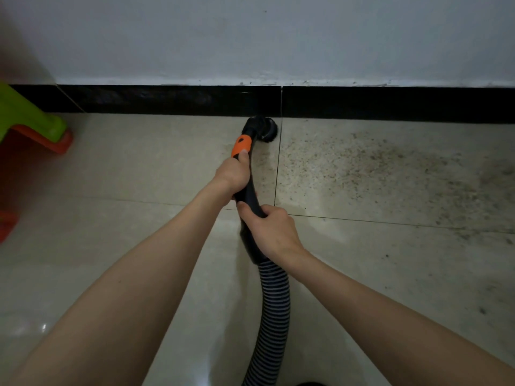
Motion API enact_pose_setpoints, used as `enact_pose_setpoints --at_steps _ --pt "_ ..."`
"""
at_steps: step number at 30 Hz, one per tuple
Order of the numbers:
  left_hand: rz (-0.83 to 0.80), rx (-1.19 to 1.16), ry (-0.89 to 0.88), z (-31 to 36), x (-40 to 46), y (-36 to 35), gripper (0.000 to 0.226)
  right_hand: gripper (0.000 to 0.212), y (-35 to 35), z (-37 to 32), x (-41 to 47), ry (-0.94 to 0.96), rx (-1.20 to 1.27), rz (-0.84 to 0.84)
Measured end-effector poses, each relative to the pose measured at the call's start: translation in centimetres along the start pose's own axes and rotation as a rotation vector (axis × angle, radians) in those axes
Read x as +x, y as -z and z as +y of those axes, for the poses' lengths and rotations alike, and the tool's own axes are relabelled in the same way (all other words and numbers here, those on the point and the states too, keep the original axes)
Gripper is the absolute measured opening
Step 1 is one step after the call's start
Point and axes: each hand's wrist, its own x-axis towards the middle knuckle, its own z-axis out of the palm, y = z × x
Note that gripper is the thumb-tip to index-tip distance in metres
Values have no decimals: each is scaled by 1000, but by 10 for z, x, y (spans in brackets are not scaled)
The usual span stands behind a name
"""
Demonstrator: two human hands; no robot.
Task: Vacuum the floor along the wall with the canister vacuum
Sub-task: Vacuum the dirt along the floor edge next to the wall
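Wall: pale grey painted wall [250, 37] fills the top third of the frame, from edge to edge.
Floor: glossy beige tiled floor [125, 168] takes up the rest, with thin dark grout lines meeting near the centre.
Skirting: black glossy skirting strip [390, 103] runs across the frame where wall meets floor, with a vertical joint just right of centre.
Dirt: a wide patch of dark and reddish speckled grit [376, 168] spreads over the tiles in the right half, thickest at middle right and thinning toward the centre.
Stool: a lime-green and orange plastic piece of furniture [36, 126] sits at the left edge, partly cut off and blurred.
Hose: black-and-grey ribbed flexible vacuum hose [274, 316] rises from the bottom centre and joins the handle.
Handle: curved black plastic vacuum handle with an orange grip section [242, 144] leads from the hose up to the brush.
Left hand: left hand [232, 174] is wrapped around the upper handle, thumb lying along the orange part.
Right hand: right hand [273, 232] grips the lower handle just above the hose cuff, fingers curled round it.
Brush: round black bristle brush nozzle [264, 129] rests on the floor at upper centre, touching the skirting at the tile joint, at the left edge of the grit.
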Motion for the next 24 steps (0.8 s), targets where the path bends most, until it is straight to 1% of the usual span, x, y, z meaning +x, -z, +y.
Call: enact_pose_setpoints --at_steps 2,6,12,16,20,24 --pt "44 -9 6 -2 4 9 46 43 -7 -6 6 13 10 -30" --pt "132 -51 46 -10 12 31 59 42 -25 -19 15 37 0 -89" --pt "184 -95 123 -32 10 58 58 41 -44 -27 9 53 -46 -187" --pt "183 -72 136 -45 0 63 56 42 -51 -20 -12 55 -7 -204" --pt "162 -61 133 -52 -13 60 46 44 -50 -15 -25 61 -43 -181" --pt "128 -79 123 -52 -19 51 47 44 -41 -11 -33 60 -73 -153"
